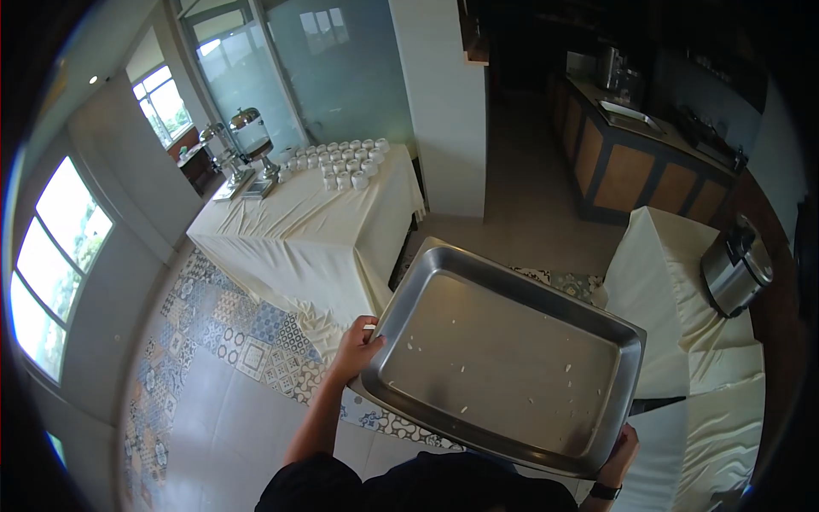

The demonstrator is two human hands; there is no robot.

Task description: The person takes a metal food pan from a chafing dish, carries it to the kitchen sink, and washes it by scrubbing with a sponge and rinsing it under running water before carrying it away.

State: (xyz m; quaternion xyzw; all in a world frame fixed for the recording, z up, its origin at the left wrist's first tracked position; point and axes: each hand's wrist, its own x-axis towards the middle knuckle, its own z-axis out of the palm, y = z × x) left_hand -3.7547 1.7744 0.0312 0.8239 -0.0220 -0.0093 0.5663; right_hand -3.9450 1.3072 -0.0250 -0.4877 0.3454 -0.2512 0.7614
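Note:
A large rectangular steel food pan [503, 358] is held up in front of my body, tilted so that its inside faces me. Small whitish bits, perhaps food scraps, are scattered over its bottom. My left hand [358, 348] grips the rim at the left end, thumb over the edge. At the lower right corner my right hand [621, 456] is closed on the rim, its fingers partly hidden by the pan. A dark watch band [605, 491] circles the right wrist.
On the left, a table with a cream cloth [299, 230] carries rows of white cups [345, 162] and metal-topped dispensers [249, 141]. To the right, a steel cooker [737, 269] stands on another cloth-covered table [665, 273]. A wooden counter [627, 175] holding a tray [630, 118] is behind.

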